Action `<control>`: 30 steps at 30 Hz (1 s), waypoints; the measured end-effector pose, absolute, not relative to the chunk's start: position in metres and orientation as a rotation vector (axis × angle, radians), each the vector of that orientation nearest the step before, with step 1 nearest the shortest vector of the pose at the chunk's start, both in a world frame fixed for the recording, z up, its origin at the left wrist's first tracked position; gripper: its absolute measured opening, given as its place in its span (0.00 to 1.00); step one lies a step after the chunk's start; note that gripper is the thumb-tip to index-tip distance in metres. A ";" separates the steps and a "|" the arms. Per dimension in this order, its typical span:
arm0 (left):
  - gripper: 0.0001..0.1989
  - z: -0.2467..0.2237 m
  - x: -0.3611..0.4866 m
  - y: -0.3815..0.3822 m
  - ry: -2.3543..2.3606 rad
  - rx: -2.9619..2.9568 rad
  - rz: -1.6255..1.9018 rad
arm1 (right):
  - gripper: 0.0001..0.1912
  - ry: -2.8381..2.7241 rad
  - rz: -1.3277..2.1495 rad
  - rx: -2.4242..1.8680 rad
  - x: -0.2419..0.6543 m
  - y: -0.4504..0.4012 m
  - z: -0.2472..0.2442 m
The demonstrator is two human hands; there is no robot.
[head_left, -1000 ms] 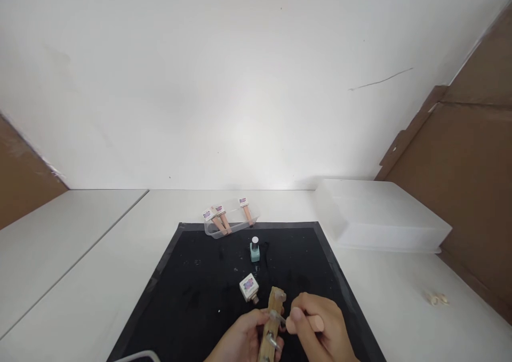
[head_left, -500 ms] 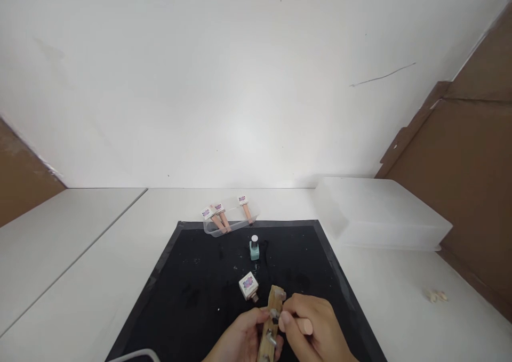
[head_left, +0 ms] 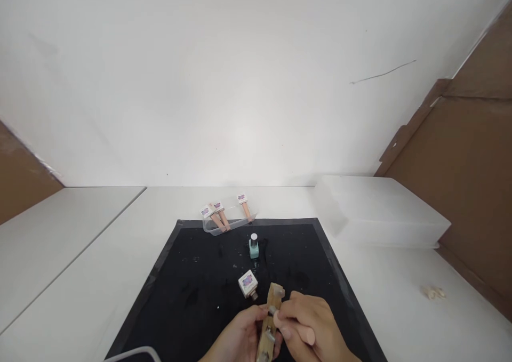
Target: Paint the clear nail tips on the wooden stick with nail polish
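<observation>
Near the bottom centre, my left hand [head_left: 245,334] is wrapped round a narrow wooden strip [head_left: 265,342] that carries several small translucent pieces. My right hand [head_left: 314,324] pinches a pale pink cap with a long handle [head_left: 302,332], its inner end at one of the small pieces on the strip. The tip at that spot is too small to make out. Just beyond my left hand, an uncapped square bottle [head_left: 248,283] with a printed white top face lies on the black mat. Farther back stands a teal bottle [head_left: 254,247] with a silvery cap.
At the mat's back edge, a shallow clear tray [head_left: 236,223] holds three pink-capped bottles [head_left: 222,216]. A large translucent white box [head_left: 384,210] sits at the right rear. Small pale pieces [head_left: 433,292] lie on the right. The black mat [head_left: 176,276] covers the middle.
My right hand has shifted slightly, and the pink cap's outer end has tilted lower and to the right. My left hand still holds the strip. The view has moved very slightly.
</observation>
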State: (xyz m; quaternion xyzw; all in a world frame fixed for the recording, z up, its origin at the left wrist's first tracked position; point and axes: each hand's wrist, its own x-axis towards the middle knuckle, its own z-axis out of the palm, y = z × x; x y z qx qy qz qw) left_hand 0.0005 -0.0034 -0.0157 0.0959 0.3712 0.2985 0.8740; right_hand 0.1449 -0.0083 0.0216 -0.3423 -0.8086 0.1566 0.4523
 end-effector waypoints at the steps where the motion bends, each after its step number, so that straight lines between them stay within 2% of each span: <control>1: 0.06 -0.016 0.001 -0.003 0.781 0.202 0.624 | 0.10 -2.013 0.383 -0.854 0.144 -0.008 0.022; 10: 0.07 -0.016 0.002 -0.003 0.838 0.214 0.651 | 0.12 -1.938 0.399 -0.983 0.147 -0.009 0.018; 18: 0.07 -0.015 0.001 -0.002 0.843 0.185 0.625 | 0.08 -1.949 0.566 -0.912 0.147 -0.008 0.023; 26: 0.07 -0.015 0.000 -0.004 0.852 0.224 0.631 | 0.14 -1.941 0.446 -1.061 0.147 -0.008 0.020; 30: 0.08 -0.016 -0.001 -0.003 0.846 0.218 0.636 | 0.15 -1.878 0.508 -1.044 0.148 -0.010 0.019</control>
